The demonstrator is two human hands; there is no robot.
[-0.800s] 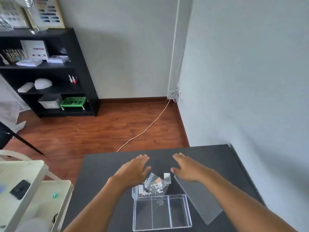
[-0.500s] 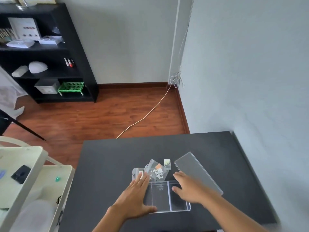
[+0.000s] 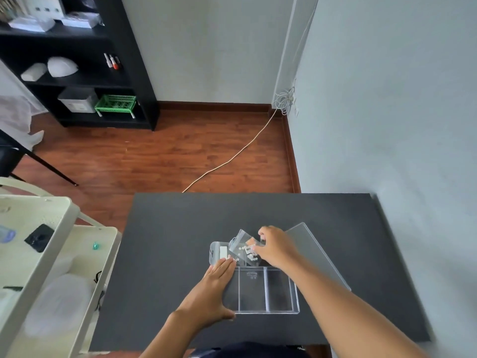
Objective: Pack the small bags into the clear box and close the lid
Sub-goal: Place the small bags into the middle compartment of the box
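A clear box with dividers lies on the black table, nothing visible in its compartments. My left hand rests flat on the box's left end, fingers together, thumb at the near edge. Just beyond the box is a pile of small clear bags, one with a white label at the left. My right hand is on the right side of the pile with fingers curled onto a bag bearing a barcode sticker; whether the bag is lifted cannot be told. The frosted lid lies flat to the right, partly under my right forearm.
The black table stands against the grey wall on the right. A cream plastic cart stands close by the table's left edge. Beyond the table are wooden floor, a white cable and a black shelf unit.
My right hand has left the box and moved forward onto the pile of bags. My left hand has stayed on the box's left end. The head camera has tilted further down.
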